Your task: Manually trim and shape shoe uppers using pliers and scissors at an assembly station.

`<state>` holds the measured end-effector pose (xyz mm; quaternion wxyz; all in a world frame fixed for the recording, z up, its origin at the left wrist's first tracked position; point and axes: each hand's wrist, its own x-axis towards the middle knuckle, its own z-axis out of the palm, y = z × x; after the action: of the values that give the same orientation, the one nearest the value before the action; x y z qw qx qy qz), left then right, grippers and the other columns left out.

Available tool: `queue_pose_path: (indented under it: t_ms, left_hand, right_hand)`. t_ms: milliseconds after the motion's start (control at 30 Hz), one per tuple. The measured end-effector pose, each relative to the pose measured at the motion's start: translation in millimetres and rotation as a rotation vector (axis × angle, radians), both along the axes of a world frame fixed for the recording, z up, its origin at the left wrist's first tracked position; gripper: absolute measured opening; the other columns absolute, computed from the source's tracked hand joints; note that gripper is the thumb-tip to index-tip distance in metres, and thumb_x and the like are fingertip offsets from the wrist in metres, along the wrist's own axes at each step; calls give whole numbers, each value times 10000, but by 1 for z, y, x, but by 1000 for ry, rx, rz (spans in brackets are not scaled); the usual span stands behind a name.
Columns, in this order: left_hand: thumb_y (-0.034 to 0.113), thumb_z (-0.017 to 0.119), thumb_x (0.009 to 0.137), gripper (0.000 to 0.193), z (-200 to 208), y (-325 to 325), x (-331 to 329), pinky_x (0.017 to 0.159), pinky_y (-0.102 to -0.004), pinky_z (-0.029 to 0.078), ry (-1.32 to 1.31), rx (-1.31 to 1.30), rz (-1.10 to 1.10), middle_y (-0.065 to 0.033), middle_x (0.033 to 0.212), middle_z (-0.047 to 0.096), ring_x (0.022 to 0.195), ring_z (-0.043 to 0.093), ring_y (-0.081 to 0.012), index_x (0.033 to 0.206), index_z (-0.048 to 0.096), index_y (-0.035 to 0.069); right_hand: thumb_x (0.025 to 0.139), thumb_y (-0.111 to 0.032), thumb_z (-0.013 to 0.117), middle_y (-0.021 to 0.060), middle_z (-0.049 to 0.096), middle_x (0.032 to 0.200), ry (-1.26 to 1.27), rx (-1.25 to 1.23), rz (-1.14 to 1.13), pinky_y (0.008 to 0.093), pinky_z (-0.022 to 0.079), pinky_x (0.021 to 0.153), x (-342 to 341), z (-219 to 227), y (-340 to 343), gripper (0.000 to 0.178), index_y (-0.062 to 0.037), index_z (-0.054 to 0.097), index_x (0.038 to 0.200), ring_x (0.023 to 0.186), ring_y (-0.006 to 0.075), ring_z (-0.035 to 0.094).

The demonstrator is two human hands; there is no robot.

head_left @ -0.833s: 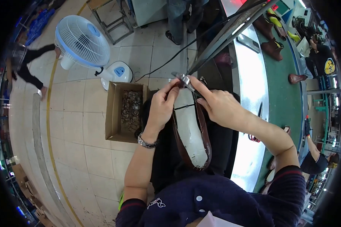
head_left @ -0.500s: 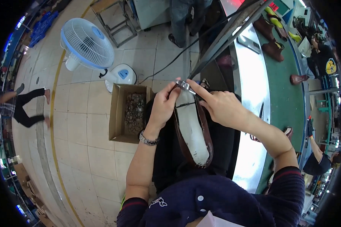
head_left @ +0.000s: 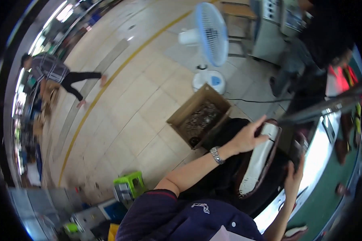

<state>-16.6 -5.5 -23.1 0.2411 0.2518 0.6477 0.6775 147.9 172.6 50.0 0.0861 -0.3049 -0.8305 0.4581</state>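
A brown leather shoe [head_left: 258, 160] lies sole up over my lap, its pale inner sole showing, with a dark thin strip across it near the far end. My left hand [head_left: 248, 138] is closed around that far end, the thumb over the pale sole. To the right, apart from the shoe, my right hand [head_left: 294, 170] is closed on a metal-headed hand tool [head_left: 301, 144]. Motion smears the tool, so its exact kind does not show.
An open cardboard box [head_left: 181, 120] with dark ring-like scraps stands left of my knees, a blue-white fan [head_left: 211, 36] behind it. A metal-topped bench [head_left: 323, 138] and green surface [head_left: 334, 193] with shoes run along the right. A green stool [head_left: 128, 184] is at lower left. Other people are nearby.
The view has turned left. My right hand has drawn the metal tool away from the shoe's far end to the right; my left hand still holds the shoe.
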Motion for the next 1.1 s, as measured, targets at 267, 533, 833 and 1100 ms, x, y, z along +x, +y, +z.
queue_pose_path:
  t_ms: [267,533,833,1100]
  left_hand:
    - [348,696,861,1004,-3,-9,53,1140,-345,235,94,-48,-40,-271,1509,252,1399,291,-313,1486,37,-79]
    - [407,691,856,622,19,-45,54,875,-344,478,25,-329,38,-214,1090,635,1010,627,-268,1240,516,-49]
    - [364,604,933,455,35,-48,42,500,-355,380,269,-589,-20,-153,571,483,492,445,-238,724,516,-31]
    - [315,560,975,355,25,-55,45,496,-305,349,40,-387,-100,-79,575,428,532,365,-97,886,607,-25]
  right_hand:
    - [921,-272,622,257,532,1267,-306,727,-368,430,421,975,159,-167,169,635,25,362,1417,1156,382,539]
    - [866,-169,668,228,555,1140,-243,687,-606,401,448,911,195,-142,93,508,-23,504,1324,1067,360,560]
    - [853,-184,691,92,642,800,-515,327,-704,321,491,679,244,-108,64,329,38,598,1078,694,215,619]
    - [749,-459,784,-41,484,756,119,-961,-189,203,344,538,136,7,-20,643,-7,567,1152,587,55,425]
